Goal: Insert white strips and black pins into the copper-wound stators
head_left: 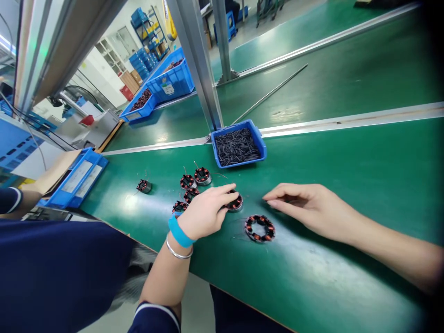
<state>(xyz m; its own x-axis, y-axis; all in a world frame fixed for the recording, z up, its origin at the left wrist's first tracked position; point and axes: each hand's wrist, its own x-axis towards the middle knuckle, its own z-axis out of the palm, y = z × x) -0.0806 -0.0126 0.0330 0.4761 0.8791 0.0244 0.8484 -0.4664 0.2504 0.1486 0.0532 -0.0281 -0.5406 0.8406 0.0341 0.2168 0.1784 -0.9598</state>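
Resting on the green worktable [347,171], a copper-wound stator [237,202] sits under the left hand [204,210], fingers over its top, thumb at its near side; whether the hand is clamped cannot be told. The right hand [308,208] holds thumb and index fingertips together, clear of the stators; any part between them cannot be made out. A ring-shaped stator [269,232] lies between the hands, nearer the table edge. Beyond stands a blue bin [239,164] of slender black pieces [237,147].
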